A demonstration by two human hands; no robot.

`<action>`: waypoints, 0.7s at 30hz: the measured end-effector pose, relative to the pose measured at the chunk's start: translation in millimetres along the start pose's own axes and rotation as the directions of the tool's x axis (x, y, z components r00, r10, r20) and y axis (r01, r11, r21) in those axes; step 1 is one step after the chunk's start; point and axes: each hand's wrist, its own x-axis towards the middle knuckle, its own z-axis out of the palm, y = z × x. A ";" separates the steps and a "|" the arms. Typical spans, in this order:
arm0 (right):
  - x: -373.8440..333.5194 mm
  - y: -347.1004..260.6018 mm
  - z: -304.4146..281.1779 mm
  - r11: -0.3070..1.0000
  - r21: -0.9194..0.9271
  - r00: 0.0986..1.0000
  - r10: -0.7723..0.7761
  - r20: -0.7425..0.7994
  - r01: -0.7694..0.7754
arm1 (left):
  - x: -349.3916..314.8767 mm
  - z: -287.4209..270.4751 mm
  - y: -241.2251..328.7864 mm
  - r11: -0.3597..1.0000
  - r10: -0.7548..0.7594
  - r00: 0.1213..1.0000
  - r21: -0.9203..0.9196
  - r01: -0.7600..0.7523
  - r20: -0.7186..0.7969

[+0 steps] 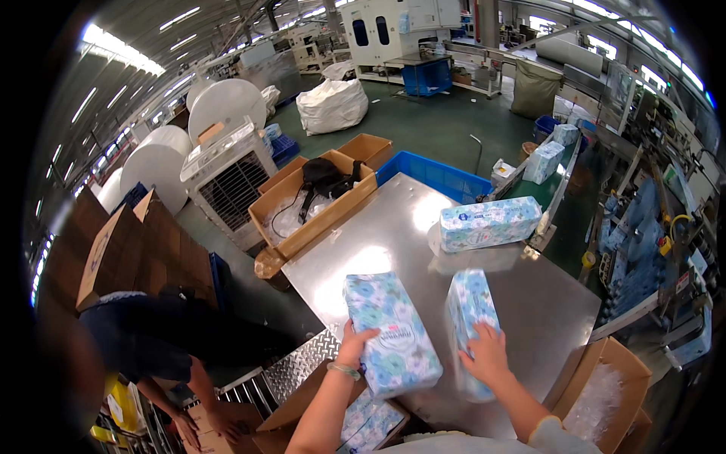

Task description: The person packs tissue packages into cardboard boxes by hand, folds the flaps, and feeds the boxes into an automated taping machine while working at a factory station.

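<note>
My left hand (352, 349), with a bracelet at the wrist, grips the left side of a blue floral tissue pack (392, 321). The pack is tilted, its lower end near the open carton (306, 393) at the table's front edge. Similar floral packs (370, 421) lie inside that carton, partly hidden below. To the right, my right hand (486, 354) is closed over a second floral pack (470, 295), which stands on its narrow side on the metal table (541, 303). A third pack (490, 225) lies crosswise farther back on the table.
More packs (544, 161) sit on the conveyor (558, 189) at the far right. A carton of clear plastic (605, 393) stands at the right front. Behind the table are a blue crate (446, 180) and a box with a black bag (321, 181). At left, a co-worker's hands (204, 427) touch a carton.
</note>
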 end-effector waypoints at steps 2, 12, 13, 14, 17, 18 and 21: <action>-24.7 -19.1 -8.9 0.996 -0.075 0.998 0.044 -0.045 -0.048 | -31.4 -16.9 10.4 0.880 -0.137 0.987 -0.447 0.161 0.087; 9.4 -62.2 -11.8 0.973 -0.144 0.963 -0.206 -0.174 0.182 | -276.6 -134.6 26.2 0.843 0.495 0.838 0.360 -0.400 -0.229; 3.7 -71.4 -15.4 0.944 -0.197 0.906 -0.313 -0.286 0.264 | -292.2 -147.0 13.6 0.753 0.548 0.810 0.545 -0.369 -0.208; -1.2 -81.4 -19.9 0.906 -0.256 0.824 -0.414 -0.387 0.336 | -308.8 -158.0 -2.2 0.632 0.592 0.787 0.707 -0.317 -0.175; 5.8 -132.5 -31.5 0.815 -0.132 0.613 -0.521 -0.593 0.565 | -320.0 -179.0 -52.1 0.272 0.453 0.884 0.926 -0.263 0.118; 10.0 -163.0 -43.3 0.754 -0.083 0.564 -0.555 -0.611 0.652 | -311.7 -187.3 -76.3 0.211 0.321 0.925 0.937 -0.279 0.204; -4.4 -247.2 -58.4 0.577 0.054 0.528 -0.700 -0.481 0.815 | -273.2 -169.4 -155.1 0.222 0.002 0.952 0.928 -0.297 0.305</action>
